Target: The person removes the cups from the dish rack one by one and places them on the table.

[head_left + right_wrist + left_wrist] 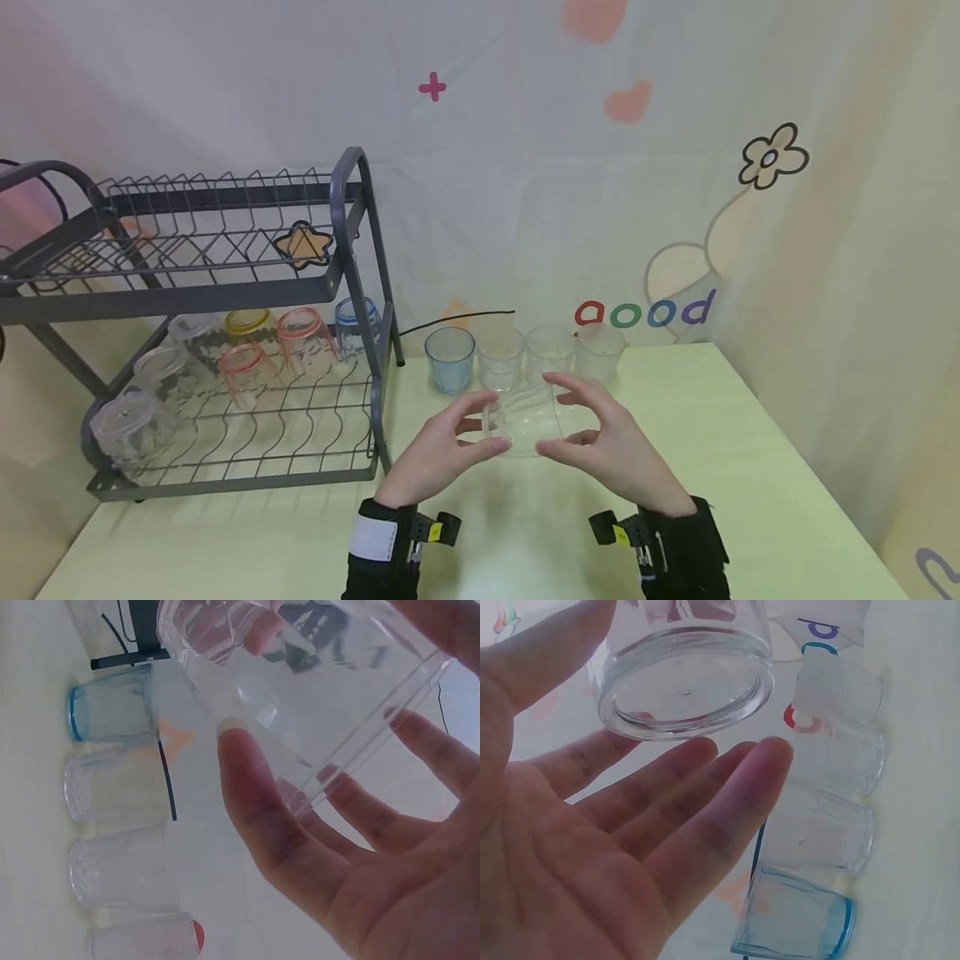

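A clear drinking glass (525, 423) is held on its side in the air above the table, between both hands. My left hand (442, 454) grips its left end with thumb and fingers; in the left wrist view the thick round base (686, 694) faces that palm. At the other end my right hand (617, 454) holds the glass near its rim, thumb below and index finger above. In the right wrist view the right thumb (251, 769) lies along the glass wall (337, 690). What the glass contains, if anything, cannot be seen.
Behind the hands, a blue-tinted glass (451, 367) and several clear glasses (550, 348) stand in a row by the wall. To the left is a two-tier grey dish rack (187, 300); its lower shelf carries several upturned glasses, including a red-rimmed one (247, 375). The pale green table (750, 500) extends rightward.
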`<state>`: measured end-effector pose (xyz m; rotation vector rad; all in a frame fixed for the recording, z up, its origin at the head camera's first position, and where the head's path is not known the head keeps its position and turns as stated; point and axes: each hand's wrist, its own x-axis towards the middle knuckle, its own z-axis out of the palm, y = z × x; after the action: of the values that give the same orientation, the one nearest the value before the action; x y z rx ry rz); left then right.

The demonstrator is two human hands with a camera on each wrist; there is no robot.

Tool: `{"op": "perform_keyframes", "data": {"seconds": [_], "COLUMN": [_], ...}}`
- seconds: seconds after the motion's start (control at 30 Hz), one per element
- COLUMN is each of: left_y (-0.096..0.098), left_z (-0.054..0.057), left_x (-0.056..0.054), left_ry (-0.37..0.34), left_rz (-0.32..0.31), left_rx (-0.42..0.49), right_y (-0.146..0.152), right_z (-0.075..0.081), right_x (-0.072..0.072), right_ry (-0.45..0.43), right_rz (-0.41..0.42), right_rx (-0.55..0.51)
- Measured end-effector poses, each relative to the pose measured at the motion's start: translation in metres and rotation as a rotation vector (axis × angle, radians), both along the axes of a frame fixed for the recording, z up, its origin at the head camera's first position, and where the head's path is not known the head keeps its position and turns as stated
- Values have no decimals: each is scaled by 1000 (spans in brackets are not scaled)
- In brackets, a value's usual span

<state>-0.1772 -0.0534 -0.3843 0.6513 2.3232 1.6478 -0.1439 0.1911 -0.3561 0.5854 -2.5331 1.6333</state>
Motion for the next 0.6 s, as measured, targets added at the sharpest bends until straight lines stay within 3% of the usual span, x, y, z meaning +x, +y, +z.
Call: {"op": "perform_keyframes", "data": {"seconds": [0.23,0.6], "left_y": [8,17], "left_z": [-8,-18], "left_x": [-2,-4], "left_ry": [43,92], "left_rz": [22,118], "left_rx": [-87,-143], "right_y": [0,-2], "right_z": [-4,-16], "right_x": [-2,-12], "right_ry": [6,51], "right_rz": [-35,-78], "right_rx": [58,129]}}
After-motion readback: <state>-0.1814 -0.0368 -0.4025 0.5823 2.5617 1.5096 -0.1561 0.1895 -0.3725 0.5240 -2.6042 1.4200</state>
